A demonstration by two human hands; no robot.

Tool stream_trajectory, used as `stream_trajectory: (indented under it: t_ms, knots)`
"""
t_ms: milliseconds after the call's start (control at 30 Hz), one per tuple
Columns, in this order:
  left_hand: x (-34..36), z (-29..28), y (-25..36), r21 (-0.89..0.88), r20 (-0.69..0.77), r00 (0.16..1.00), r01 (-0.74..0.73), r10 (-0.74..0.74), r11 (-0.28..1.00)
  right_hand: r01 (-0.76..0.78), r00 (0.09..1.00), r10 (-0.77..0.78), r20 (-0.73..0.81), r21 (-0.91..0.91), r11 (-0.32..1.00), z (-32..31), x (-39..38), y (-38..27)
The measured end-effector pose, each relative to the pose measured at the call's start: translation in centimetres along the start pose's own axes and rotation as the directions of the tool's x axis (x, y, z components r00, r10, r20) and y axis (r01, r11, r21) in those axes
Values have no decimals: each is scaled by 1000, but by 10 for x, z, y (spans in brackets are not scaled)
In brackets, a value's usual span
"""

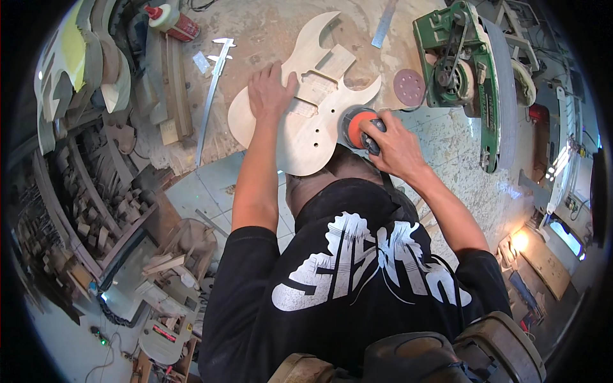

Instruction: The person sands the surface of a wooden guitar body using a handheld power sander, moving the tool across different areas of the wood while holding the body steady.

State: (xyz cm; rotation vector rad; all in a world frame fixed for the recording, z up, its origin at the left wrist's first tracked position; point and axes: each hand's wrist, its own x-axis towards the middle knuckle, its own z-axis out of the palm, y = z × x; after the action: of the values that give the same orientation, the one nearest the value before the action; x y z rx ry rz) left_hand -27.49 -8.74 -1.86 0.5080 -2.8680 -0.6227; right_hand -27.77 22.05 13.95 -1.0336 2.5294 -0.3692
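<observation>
A pale, unfinished wooden electric guitar body lies on the workbench near its front edge, its lower end jutting over. Routed pockets and several small drilled holes show in its face. My left hand rests on the upper left of the body, fingers stretched out over the wood and thumb apart. In my right hand is an orange and black orbital sander, gripped from the right. It is tipped on its side, with its pad toward the body's right edge. Whether the pad touches the wood I cannot tell.
A green belt sander stands right of the bench, by a perforated sanding disc. Around the body lie a steel ruler, a caliper and a red-and-white bottle. Wood offcuts fill a rack at left.
</observation>
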Motion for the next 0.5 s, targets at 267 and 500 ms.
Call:
stream_trajectory:
  t_ms: [267, 500]
  knots:
    - [0, 2, -3, 21, -9, 1000, -12, 12, 1000, 30, 999, -30, 20, -37, 999, 4, 1, -15]
    - [-1, 1, -1, 10, -29, 999, -32, 32, 999, -2, 997, 2, 81, -1, 1000, 1, 3, -20]
